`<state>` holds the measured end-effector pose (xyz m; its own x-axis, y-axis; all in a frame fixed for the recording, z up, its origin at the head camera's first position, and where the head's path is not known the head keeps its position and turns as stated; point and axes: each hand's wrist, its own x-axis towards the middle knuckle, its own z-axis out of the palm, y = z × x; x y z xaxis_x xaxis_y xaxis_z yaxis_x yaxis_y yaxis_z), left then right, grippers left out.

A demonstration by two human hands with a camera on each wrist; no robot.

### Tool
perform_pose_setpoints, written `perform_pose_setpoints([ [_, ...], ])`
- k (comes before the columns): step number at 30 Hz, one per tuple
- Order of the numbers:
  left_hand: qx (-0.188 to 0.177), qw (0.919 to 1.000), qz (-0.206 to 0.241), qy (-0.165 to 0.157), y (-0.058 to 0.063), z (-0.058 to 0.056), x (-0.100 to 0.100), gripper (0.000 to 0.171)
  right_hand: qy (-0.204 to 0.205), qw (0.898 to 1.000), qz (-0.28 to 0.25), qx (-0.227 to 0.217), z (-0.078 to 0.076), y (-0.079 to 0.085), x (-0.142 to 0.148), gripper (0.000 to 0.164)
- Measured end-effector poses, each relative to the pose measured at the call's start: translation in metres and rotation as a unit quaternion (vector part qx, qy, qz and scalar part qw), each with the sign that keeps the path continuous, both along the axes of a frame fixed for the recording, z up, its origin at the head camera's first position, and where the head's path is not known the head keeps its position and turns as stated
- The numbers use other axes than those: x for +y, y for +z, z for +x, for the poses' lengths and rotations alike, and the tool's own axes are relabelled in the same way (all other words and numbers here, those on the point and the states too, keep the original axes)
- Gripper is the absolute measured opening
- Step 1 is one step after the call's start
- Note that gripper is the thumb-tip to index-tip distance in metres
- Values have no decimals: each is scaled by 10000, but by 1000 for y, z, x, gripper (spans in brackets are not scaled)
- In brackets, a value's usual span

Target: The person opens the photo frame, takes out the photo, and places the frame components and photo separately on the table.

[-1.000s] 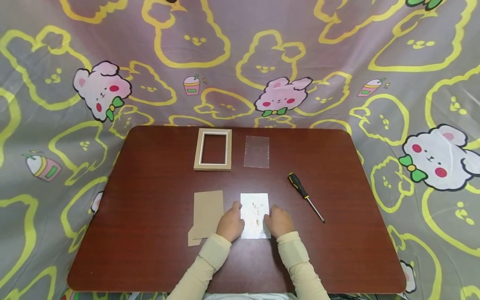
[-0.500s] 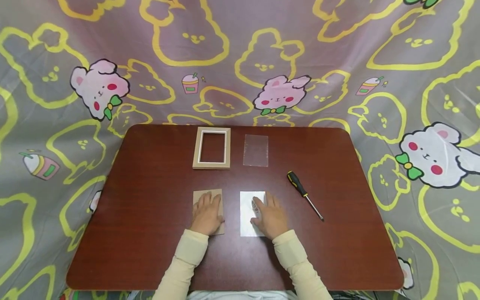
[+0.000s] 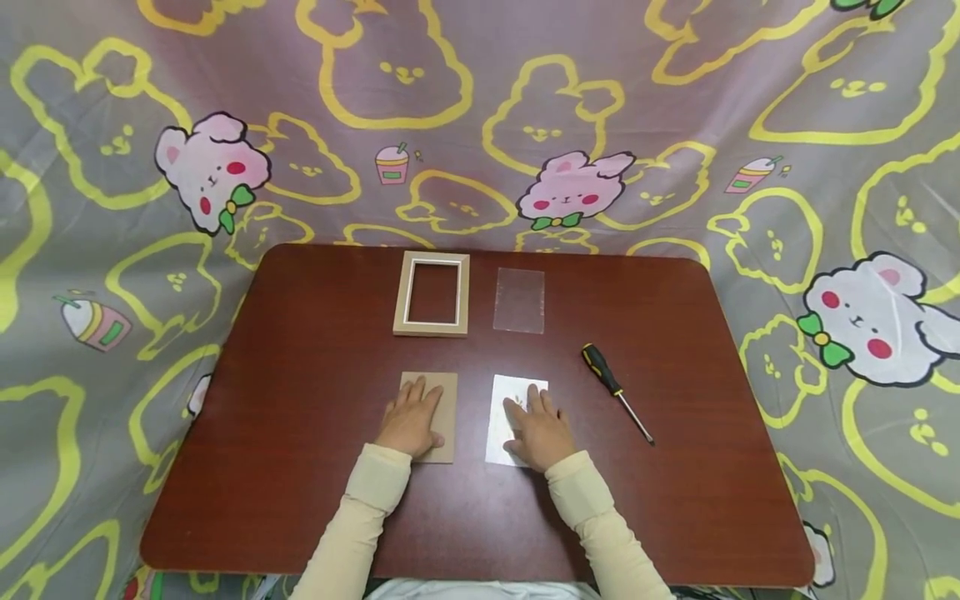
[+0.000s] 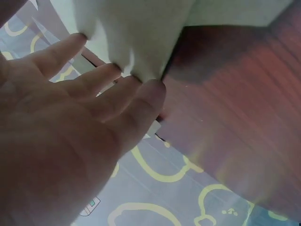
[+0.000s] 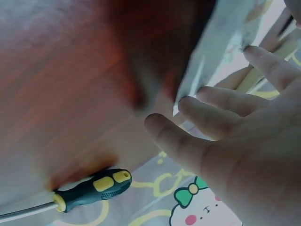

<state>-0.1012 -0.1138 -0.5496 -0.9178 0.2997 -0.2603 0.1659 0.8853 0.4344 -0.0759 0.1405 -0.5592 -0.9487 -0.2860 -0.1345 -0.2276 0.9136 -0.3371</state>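
In the head view my left hand (image 3: 408, 419) lies with fingers extended over a brown backing board (image 3: 446, 408) left of the middle of the table. The left wrist view shows the fingertips of that hand (image 4: 89, 103) against the board's face, near its edge. My right hand (image 3: 543, 435) rests with spread fingers over a white sheet (image 3: 498, 437) bearing a small print, mostly hidden by the hand. Seen from the right wrist, several fingertips touch the sheet (image 5: 214, 56), and one finger lies just off its edge.
Behind the board lies a light wooden picture frame (image 3: 401, 296) with a white inner edge. A clear rectangular sheet (image 3: 519, 300) is to its right. A black and yellow screwdriver (image 3: 600, 367) lies right of my right hand. Patterned cloth (image 3: 465, 83) hangs behind the brown table (image 3: 300, 500).
Both hands have let go of the white sheet's side edges. The left has moved onto the backing board, now shifted slightly right, and the right lies over the sheet. The tan tab below the board no longer shows.
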Motion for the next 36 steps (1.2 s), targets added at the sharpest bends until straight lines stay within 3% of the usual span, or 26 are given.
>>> perform_pose_setpoints([
  [3, 53, 9997, 246, -72, 2, -6, 0, 88, -32, 9999, -106, 1, -13, 5, 2, 70],
  [6, 157, 9988, 449, -87, 2, -22, -1, 87, -120, 9996, -234, -80, -39, 8, 8, 68],
  [12, 296, 9992, -8, 275, 0, -69, 1, 85, -47, 9992, -193, -338, -111, -2, 18, 69],
  [16, 21, 9985, -259, 474, -1, -87, 7, 80, -10, 9978, 3, -661, -138, -14, 19, 69],
  [20, -213, 9983, -370, 394, -1, -90, 14, 78, -153, 9953, 198, -936, -140, -21, 22, 69],
  [28, -84, 9984, -332, 456, -3, -84, 15, 75, -62, 9972, 204, -716, -135, -24, 24, 71],
  [36, -21, 9989, -379, 269, -5, -91, 13, 76, -151, 9991, -128, -363, -139, -25, 25, 74],
])
